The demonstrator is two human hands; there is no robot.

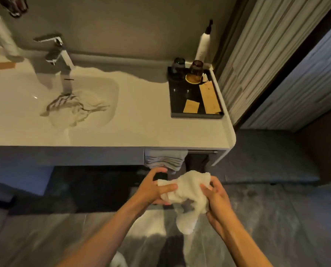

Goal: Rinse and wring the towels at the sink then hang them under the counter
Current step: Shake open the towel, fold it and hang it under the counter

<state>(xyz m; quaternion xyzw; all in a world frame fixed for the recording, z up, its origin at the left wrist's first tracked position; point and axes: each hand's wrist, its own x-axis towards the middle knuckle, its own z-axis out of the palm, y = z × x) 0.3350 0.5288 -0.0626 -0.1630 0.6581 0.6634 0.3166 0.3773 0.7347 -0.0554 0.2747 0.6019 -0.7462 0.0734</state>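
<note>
A bunched white towel (pixel 187 193) hangs between both hands, below the counter's front edge. My left hand (pixel 153 187) grips its left end and my right hand (pixel 216 197) grips its right side; a loose tail droops toward the floor. Straight ahead, a grey towel (pixel 165 160) hangs folded over the metal rail (pixel 202 151) under the counter (pixel 141 135). Another wet towel (pixel 76 106) lies crumpled in the white sink (pixel 110 87) below the chrome tap (pixel 57 53).
A black tray (pixel 176 101) with two dark glasses and paper packets stands at the counter's right end, a white bottle (pixel 203 45) behind it. A striped wall and doorway lie to the right. Grey tiled floor (pixel 276 218) spreads below.
</note>
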